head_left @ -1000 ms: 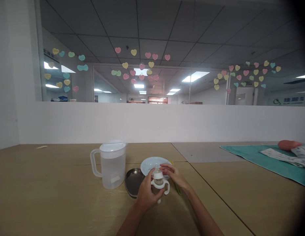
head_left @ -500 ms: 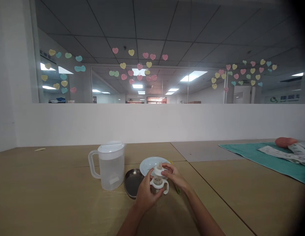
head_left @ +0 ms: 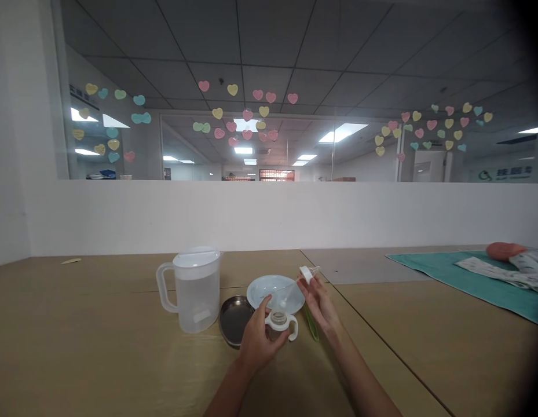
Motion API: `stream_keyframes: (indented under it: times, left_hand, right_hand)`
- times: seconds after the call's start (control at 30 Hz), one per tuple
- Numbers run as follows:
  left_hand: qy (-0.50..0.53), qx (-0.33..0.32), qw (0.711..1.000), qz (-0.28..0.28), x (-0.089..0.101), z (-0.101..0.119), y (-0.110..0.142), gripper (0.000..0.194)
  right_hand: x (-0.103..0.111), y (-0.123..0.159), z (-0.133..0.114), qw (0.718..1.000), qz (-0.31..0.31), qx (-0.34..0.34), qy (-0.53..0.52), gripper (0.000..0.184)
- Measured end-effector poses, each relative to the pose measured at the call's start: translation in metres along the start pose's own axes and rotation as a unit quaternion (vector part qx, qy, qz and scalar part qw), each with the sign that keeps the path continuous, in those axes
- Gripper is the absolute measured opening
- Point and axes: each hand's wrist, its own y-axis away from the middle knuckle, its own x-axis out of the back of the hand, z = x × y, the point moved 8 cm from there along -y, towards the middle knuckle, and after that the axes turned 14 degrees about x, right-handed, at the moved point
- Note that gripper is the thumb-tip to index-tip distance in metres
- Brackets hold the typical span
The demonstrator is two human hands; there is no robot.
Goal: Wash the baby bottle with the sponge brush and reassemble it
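Observation:
My left hand is wrapped round a small clear baby bottle with a white handled ring; its neck is uncovered. My right hand is raised to the right of it, holding the white nipple cap tilted sideways, the clear nipple pointing right. Behind the bottle sits a pale blue bowl with a thin clear stick and a small clear piece in it. Left of my left hand lies a dark metal tray, partly hidden by the hand. A green-handled tool lies beside my right wrist, its upper part hidden.
A translucent pitcher with a lid stands left of the tray. At the far right, a teal cloth carries a patterned cloth and an orange-red item. A white wall with a window borders the table's back.
My right hand has lifted the nipple cap off the bottle and moved it up and right, tipping it on its side. The left hand keeps the bottle in nearly the same place.

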Motion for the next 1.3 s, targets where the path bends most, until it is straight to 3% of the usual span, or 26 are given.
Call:
stream_keyframes:
  times: [0.23, 0.43, 0.5, 0.63, 0.83, 0.93, 1.0, 1.17, 1.3]
  left_hand:
    - [-0.005, 0.004, 1.0, -0.002, 0.0, 0.001, 0.0, 0.072]
    - [-0.002, 0.009, 1.0, -0.011, -0.001, 0.0, -0.001, 0.072]
    - [-0.006, 0.009, 1.0, -0.012, -0.002, 0.0, -0.001, 0.072]
    - [-0.016, 0.008, 1.0, -0.01, -0.002, 0.0, -0.001, 0.072]
    - [-0.008, 0.005, 1.0, -0.013, -0.001, 0.0, 0.0, 0.072]
    - [-0.01, 0.005, 1.0, -0.012, -0.002, -0.001, -0.001, 0.072]
    - [-0.01, 0.004, 1.0, -0.015, -0.003, -0.003, -0.001, 0.072]
    - [-0.006, 0.005, 1.0, -0.008, -0.003, -0.005, -0.001, 0.073]
    - [-0.014, 0.005, 1.0, -0.009, -0.002, -0.002, -0.001, 0.072]
  right_hand:
    - [0.023, -0.006, 0.012, 0.989, 0.021, 0.055, 0.138, 0.043]
    - [0.038, -0.006, 0.019, 0.949, 0.037, 0.113, 0.291, 0.045]
    - [0.034, -0.004, 0.013, 0.926, 0.022, 0.142, 0.348, 0.044]
    - [0.018, 0.002, -0.004, 0.847, -0.025, 0.231, 0.477, 0.029]
    - [-0.002, 0.01, 0.016, 0.772, -0.196, 0.18, 0.577, 0.021]
    - [-0.002, 0.011, 0.02, 0.747, -0.217, 0.158, 0.608, 0.023]
    - [0.002, 0.009, 0.02, 0.762, -0.194, 0.139, 0.602, 0.026]
    - [0.014, 0.003, 0.023, 0.853, -0.133, 0.087, 0.497, 0.036]
    - [0.015, -0.001, 0.021, 0.881, -0.117, 0.1, 0.447, 0.041]
